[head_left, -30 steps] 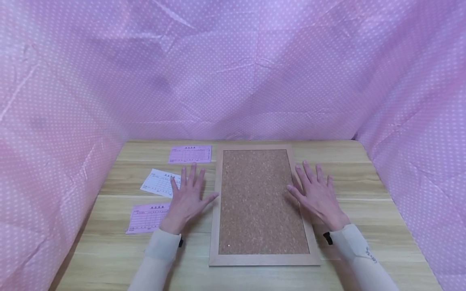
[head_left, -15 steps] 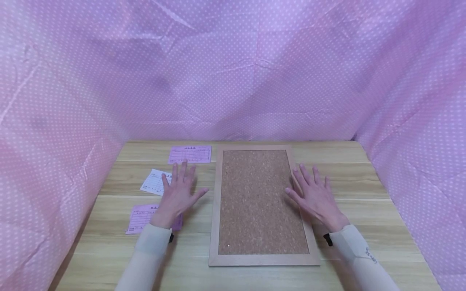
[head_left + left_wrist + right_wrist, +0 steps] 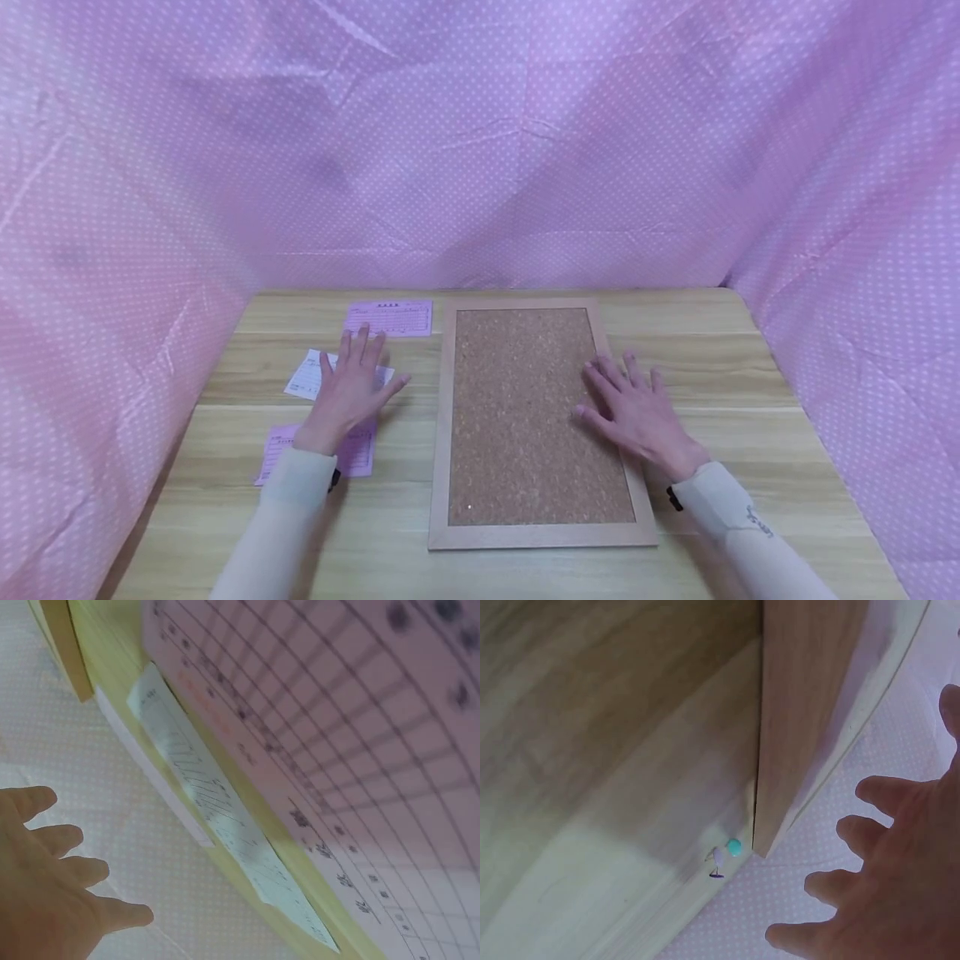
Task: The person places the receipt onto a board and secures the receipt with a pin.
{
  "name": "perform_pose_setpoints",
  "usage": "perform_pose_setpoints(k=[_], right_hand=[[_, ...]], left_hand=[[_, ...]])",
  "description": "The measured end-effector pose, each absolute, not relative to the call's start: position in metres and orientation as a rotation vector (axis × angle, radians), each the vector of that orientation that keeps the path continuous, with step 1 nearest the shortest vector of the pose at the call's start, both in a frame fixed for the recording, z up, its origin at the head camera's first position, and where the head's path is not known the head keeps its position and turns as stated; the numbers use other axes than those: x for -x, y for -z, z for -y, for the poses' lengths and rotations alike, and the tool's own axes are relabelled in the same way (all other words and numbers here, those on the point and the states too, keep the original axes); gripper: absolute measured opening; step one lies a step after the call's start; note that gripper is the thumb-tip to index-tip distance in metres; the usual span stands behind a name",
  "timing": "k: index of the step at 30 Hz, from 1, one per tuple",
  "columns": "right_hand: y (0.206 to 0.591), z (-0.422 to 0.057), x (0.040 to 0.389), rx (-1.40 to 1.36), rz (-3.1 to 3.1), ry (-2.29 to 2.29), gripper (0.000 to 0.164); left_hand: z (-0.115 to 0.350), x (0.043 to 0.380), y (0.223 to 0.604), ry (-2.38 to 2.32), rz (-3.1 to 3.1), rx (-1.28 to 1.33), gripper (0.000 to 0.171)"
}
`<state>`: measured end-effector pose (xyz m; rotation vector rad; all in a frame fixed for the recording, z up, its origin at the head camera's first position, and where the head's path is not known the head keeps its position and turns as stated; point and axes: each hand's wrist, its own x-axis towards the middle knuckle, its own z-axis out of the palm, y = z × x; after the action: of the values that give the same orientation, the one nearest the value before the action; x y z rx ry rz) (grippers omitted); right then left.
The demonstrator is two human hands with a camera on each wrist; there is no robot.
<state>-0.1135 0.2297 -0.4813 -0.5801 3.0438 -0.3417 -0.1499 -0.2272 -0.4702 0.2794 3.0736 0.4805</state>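
Note:
My left hand (image 3: 347, 396), fingers spread, is over the white form slip (image 3: 303, 377) and partly hides it. Its wrist crosses the near pink form slip (image 3: 357, 450), and its fingertips overlap the lower edge of the far pink form slip (image 3: 405, 318). Over the right side of a wood-framed cork board (image 3: 536, 417) is my right hand (image 3: 643, 417), fingers also spread. Neither hand holds anything; whether they touch what is beneath them I cannot tell. The right wrist view shows a few small pins, one with a teal head (image 3: 733, 847), on the table beside the board's frame (image 3: 802, 697).
The wooden table (image 3: 750, 517) bears the slips on the left and the board in the middle. Pink dotted cloth (image 3: 480, 167) hangs around its back and sides. A small white speck (image 3: 469, 507) shows on the cork near its lower left corner.
My left hand has moved left, away from the board's frame and over the slips. My right hand has shifted slightly left and nearer, further over the board. Slips and board stay put.

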Motion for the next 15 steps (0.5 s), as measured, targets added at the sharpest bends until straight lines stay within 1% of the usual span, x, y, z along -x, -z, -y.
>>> perform_pose_setpoints(k=[7,15], right_hand=[[0.488,-0.226,0.111,0.626,-3.001,0.34,0.083],[0.488,-0.226,0.107,0.696,-2.962,0.343,0.081]], left_hand=[[0.243,0.162,0.471,-0.517,-3.048,-0.283,0.094],[0.258,0.182,0.471,-0.503,-3.031,-0.308,0.089]])
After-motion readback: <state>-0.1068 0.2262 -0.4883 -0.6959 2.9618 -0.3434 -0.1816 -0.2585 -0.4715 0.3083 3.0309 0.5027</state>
